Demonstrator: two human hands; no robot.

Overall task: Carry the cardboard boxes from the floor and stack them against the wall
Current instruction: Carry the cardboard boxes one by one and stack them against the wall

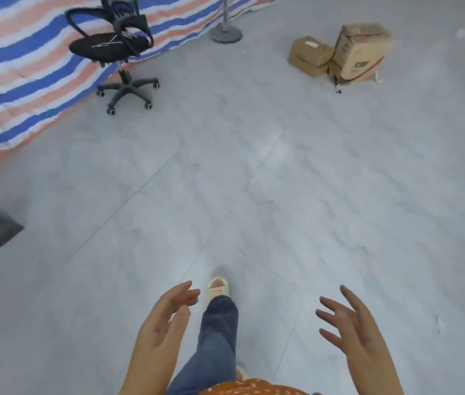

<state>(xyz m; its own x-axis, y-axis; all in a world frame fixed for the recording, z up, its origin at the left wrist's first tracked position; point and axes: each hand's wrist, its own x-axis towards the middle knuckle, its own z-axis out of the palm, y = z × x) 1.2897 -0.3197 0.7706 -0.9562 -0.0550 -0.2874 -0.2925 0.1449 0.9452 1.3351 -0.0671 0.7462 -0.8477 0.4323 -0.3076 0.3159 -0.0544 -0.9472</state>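
Both hands are empty and held out at the bottom of the frame: the left hand [165, 323] with its grip spread and relaxed, the right hand [350, 329] with fingers fanned apart. One foot is forward on the grey tiled floor [225, 172]. The step looks like the walk to fetch; the small brown cardboard box [309, 55] and the taller worn cardboard box [359, 52] touch each other, upper right, well apart from the hands. Next: close in, stoop, clasp one box by opposite sides. A black mesh office chair [114, 47] stands upper left before a striped blue, white and orange tarpaulin [12, 81]
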